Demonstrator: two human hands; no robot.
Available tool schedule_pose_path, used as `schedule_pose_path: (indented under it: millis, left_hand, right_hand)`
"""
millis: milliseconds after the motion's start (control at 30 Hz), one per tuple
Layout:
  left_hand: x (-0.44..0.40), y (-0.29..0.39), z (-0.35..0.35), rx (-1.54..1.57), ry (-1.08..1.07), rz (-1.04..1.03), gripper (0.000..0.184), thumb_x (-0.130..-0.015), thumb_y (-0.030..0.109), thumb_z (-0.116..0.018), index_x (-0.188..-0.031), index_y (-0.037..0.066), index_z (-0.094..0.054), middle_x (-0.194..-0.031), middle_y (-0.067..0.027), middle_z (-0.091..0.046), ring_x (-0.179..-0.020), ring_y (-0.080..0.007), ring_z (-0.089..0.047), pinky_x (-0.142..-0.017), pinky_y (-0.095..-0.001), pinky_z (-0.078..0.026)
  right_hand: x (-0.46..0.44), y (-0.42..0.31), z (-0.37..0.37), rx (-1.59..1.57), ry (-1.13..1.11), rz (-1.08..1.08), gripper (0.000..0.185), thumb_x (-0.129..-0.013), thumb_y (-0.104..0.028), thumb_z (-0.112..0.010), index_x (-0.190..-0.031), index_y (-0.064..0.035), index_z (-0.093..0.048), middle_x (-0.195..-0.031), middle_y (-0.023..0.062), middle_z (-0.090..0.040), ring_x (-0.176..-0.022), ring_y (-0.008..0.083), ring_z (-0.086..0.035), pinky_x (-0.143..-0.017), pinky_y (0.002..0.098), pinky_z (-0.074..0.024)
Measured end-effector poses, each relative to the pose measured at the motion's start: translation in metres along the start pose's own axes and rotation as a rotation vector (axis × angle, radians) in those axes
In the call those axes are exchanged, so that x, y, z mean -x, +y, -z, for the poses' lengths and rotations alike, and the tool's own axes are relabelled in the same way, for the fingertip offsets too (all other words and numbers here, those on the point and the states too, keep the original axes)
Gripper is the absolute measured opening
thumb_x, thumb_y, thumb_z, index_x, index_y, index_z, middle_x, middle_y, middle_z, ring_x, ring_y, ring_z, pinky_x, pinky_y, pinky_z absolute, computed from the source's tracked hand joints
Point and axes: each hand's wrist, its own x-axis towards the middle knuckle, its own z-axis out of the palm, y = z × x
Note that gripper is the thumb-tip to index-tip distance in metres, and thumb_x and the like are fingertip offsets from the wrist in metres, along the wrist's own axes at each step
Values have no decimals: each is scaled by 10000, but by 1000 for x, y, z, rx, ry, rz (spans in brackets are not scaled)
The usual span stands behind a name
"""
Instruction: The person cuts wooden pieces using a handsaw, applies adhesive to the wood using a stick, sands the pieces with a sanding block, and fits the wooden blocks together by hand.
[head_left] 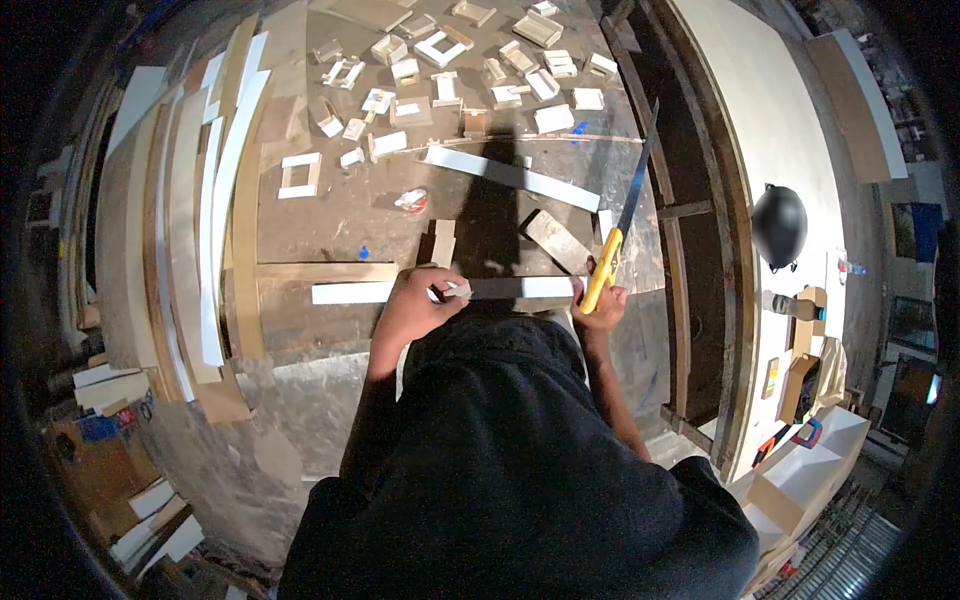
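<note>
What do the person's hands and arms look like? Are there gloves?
No gloves! The left hand and right hand are bare, with bare forearms too. The shirt is plain and black, and its sleeves look short. I see no markings on it.

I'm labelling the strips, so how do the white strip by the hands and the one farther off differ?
The near strip runs almost straight across; the far strip slants.
The left hand partly covers the near strip; no hand touches the far strip.
Both are narrow, white and crossed by shadow.
</note>
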Motion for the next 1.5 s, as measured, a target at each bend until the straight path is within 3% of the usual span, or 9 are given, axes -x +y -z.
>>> schedule_pose_path:
  millis: [167, 433, 500, 567, 633, 967, 1267, 1367, 1500]
  left_hand:
    - [4, -16, -10, 36, -3, 11, 208, -789, 97, -798, -973, 35, -721, -901, -90, -727, -736, -176, -691, -685, -300, -553]
    - [0, -10, -11, 88, -2, 20, 181, -805, 77, -786, -965, 23, -721, -922, -95, -740, -764, -149, -683, -695, -288, -546]
    - [-2, -16, -16, 124, 23, 28, 194, -783, 62, -797, -956, 22, -719, -906, -89, -736, -761, -150, -678, -696, -286, -543]
    - [-5, -10, -18, 100, 35, 23, 206, -763, 48, -809, -948, 20, -723, -909, -81, -737, -766, -143, -676, -688, -281, -541]
    - [-10, -8, -25, 77, 37, 18, 219, -743, 34, -822, -939, 18, -728, -913, -73, -737, -771, -136, -674, -680, -276, -539]
    - [-25, -7, -51, 230, 142, 202, 245, -722, -15, -830, -951, 8, -746, -878, -79, -748, -755, -104, -656, -705, -262, -525]
    - [-32, -9, -98, 485, 134, 228, 266, -796, 38, -816, -1039, -34, -733, -959, -108, -753, -865, -124, -691, -802, -280, -544]
    - [-44, -3, -109, 481, 83, 230, 369, -771, 81, -845, -1085, -32, -686, -1011, -125, -733, -942, -147, -678, -860, -300, -525]
    - [-58, 5, -127, 611, 71, 187, 448, -756, 82, -859, -1106, -26, -602, -1031, -139, -708, -995, -181, -665, -895, -316, -511]
  right_hand:
    - [48, 62, 1, 92, -28, -56, 114, -892, -201, -690, -967, -137, -746, -840, 45, -707, -624, 250, -550, -658, 363, -380]
    - [153, 182, 11, 13, -245, 1, 190, -857, -162, -645, -949, 1, -676, -997, 154, -731, -880, 243, -685, -824, 366, -450]
    - [166, 204, 10, -447, -310, -642, 200, -848, -152, -640, -971, 1, -678, -1092, 168, -721, -943, 261, -679, -894, 391, -461]
    - [127, 189, 24, 134, -449, 86, 184, -875, -172, -625, -967, -18, -662, -1045, 147, -711, -933, 263, -663, -869, 421, -451]
    - [96, 186, 14, 230, -483, 169, 198, -760, -201, -749, -846, -93, -608, -874, 72, -675, -760, 274, -591, -704, 418, -363]
    - [8, 193, 2, -63, -702, 416, 357, -730, -339, -799, -1040, -184, -715, -1016, 19, -717, -969, 242, -654, -817, 437, -436]
    - [-33, 174, 4, -194, -730, 183, 398, -776, -481, -806, -819, -89, -752, -771, 73, -721, -688, 272, -691, -712, 407, -497]
    - [-85, 95, 15, -707, -1010, -309, 348, -843, -319, -801, -1055, -46, -754, -957, 101, -754, -820, 169, -708, -714, 328, -553]
    - [-112, 29, 9, -1128, -1194, -293, 345, -872, -153, -782, -1171, 1, -706, -975, 92, -745, -823, 132, -671, -732, 272, -551]
